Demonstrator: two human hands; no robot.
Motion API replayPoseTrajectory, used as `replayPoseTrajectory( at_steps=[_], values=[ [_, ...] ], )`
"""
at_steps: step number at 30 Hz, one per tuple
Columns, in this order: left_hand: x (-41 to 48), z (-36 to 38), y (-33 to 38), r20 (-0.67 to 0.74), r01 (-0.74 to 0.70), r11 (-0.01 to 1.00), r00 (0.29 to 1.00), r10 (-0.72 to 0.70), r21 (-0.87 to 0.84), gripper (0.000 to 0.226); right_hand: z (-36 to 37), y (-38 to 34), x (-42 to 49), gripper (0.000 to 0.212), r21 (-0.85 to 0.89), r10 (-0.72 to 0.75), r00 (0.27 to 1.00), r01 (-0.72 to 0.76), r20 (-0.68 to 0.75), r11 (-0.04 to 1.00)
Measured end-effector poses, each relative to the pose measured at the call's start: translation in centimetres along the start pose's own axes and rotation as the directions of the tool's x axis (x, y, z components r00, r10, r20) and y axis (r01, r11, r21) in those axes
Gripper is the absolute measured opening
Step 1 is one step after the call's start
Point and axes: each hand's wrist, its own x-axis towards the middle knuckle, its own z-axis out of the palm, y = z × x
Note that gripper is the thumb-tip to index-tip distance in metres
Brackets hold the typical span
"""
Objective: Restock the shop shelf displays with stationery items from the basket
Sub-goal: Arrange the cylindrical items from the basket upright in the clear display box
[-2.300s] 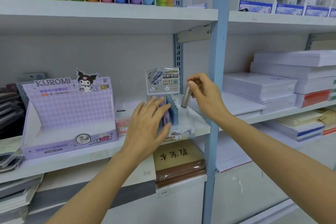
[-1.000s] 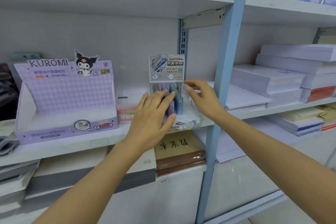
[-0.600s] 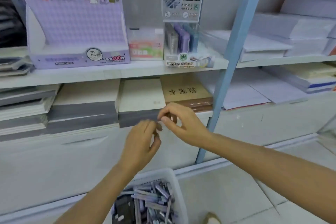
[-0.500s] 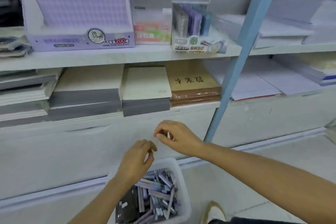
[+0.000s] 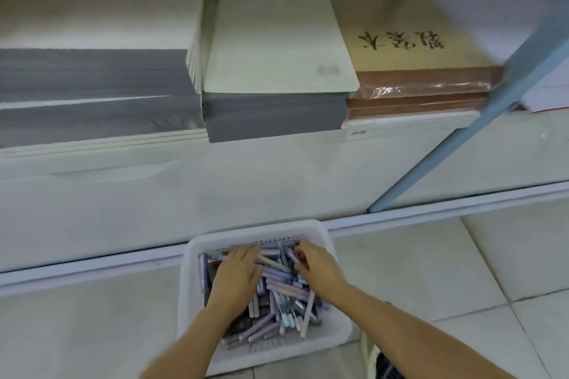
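Note:
A white plastic basket [image 5: 258, 229] stands on the tiled floor in front of the shelf unit. It holds several thin stationery sticks [image 5: 284, 284] in purple, blue and pale green, lying loose in a heap. My left hand [image 5: 237, 277] lies on the left part of the heap with its fingers stretched forward. My right hand [image 5: 318, 268] is at the heap's upper right, fingers bent down among the sticks. Whether those fingers hold one is hidden.
Above the basket, the lowest shelf carries a grey notebook stack with a cream cover [image 5: 277, 46], a wider grey stack [image 5: 92, 92] and a brown wrapped pack [image 5: 421, 83]. A blue shelf upright [image 5: 462, 138] slants down at right. A shoe [image 5: 371, 357] shows beside the basket.
My view has tipped down from the upper display shelf to the floor basket. Both hands have dropped from the display box into the basket and now lie among the sticks.

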Motion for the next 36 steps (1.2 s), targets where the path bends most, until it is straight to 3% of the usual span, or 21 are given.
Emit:
replayPoseTrajectory(
  at_steps=[6, 9, 12, 14, 16, 18, 21, 23, 26, 30, 33, 36],
  values=[
    [0.9, 1.2, 0.2, -0.126, 0.094, 0.996, 0.988, -0.092, 0.008, 0.031, 1.3, -0.2, 1.0, 0.016, -0.043, 0.024, 0.999, -0.023, 0.024, 0.999],
    [1.5, 1.1, 0.6, -0.050, 0.145, 0.989, 0.988, -0.144, 0.028, 0.031, 1.1, 0.0, 1.1, 0.025, -0.008, 0.021, 0.999, -0.021, 0.047, 1.000],
    [1.6, 0.9, 0.8, 0.060, 0.102, 0.990, 0.992, -0.107, 0.094, 0.031, 0.5, 0.0, 1.0, 0.028, 0.083, -0.009, 0.995, 0.001, 0.095, 0.997],
    [1.3, 0.8, 0.8, 0.064, 0.085, 0.995, 0.994, -0.087, 0.047, 0.026, 0.1, -0.3, 0.9, 0.027, 0.174, -0.014, 0.994, -0.005, 0.104, 0.985],
    [0.6, 0.5, 0.6, 0.032, 0.106, 0.989, 0.994, -0.103, -0.106, 0.022, -0.4, -0.5, 0.7, 0.029, 0.272, -0.002, 0.997, -0.018, 0.074, 0.962],
    [-0.2, -0.2, 0.6, 0.042, 0.180, 0.914, 0.983, -0.177, -0.365, 0.018, -0.9, -1.0, 0.5, 0.031, 0.353, 0.005, 0.999, -0.020, 0.045, 0.935],
    [-1.3, -1.0, 1.1, 0.139, 0.287, 0.627, 0.951, -0.275, -0.724, 0.014, -1.2, -2.8, 0.1, 0.030, 0.468, -0.038, 0.999, 0.017, 0.035, 0.883],
    [-2.0, -1.3, 1.6, 0.202, 0.329, 0.462, 0.931, -0.303, -0.824, 0.015, -0.7, -4.4, -0.2, 0.027, 0.540, -0.081, 0.996, 0.049, 0.037, 0.840],
    [-3.1, -1.3, 1.5, 0.211, 0.333, 0.368, 0.919, -0.333, -0.868, 0.021, 0.4, -6.3, -0.4, 0.020, 0.622, -0.150, 0.986, 0.070, 0.076, 0.780],
    [-4.1, -1.8, -0.3, 0.140, 0.328, 0.378, 0.884, -0.446, -0.866, 0.017, 1.4, -6.8, 0.0, 0.029, 0.576, -0.174, 0.975, 0.063, 0.140, 0.815],
    [-4.4, -2.2, -1.8, 0.087, 0.299, 0.334, 0.847, -0.525, -0.894, 0.010, 1.6, -5.3, 0.8, 0.037, 0.310, -0.156, 0.984, 0.125, 0.080, 0.942],
    [-4.6, -2.2, -2.5, 0.069, 0.291, 0.341, 0.841, -0.537, -0.894, 0.015, 2.1, -3.4, 1.0, 0.052, 0.075, -0.193, 0.951, 0.180, 0.241, 0.981]
  ],
)
